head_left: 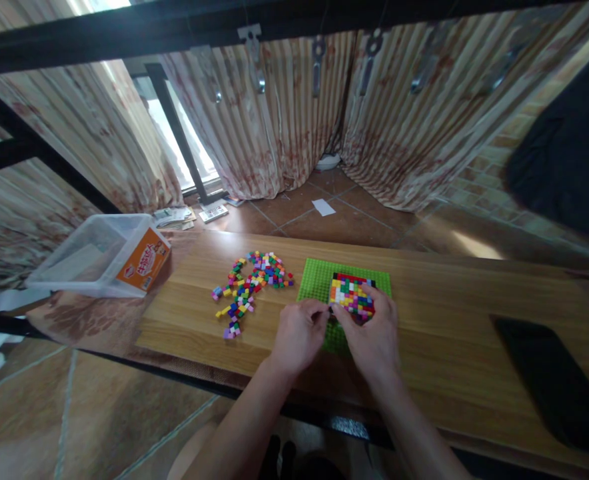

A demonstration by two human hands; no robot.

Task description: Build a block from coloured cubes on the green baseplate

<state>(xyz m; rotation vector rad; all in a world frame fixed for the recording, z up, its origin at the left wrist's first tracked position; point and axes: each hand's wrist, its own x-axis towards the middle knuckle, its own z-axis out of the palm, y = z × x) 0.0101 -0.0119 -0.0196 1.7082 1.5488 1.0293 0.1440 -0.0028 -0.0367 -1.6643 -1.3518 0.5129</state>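
A green studded baseplate lies on the wooden board. On it sits a block of small multicoloured toy bricks, with a red and black edge along its far side. My right hand reaches over this block from the near right, fingers on its right side and thumb at its near left corner. Close to that same corner, my left hand has thumb and forefinger pinched together. A tiny dark piece shows at the fingertips, too small to make out. The hands cover the near part of the baseplate.
Loose coloured bricks are spread left of the baseplate. A clear plastic bin with an orange label stands at the far left. A black phone-like slab lies on the right. Metal clips hang from a dark bar overhead.
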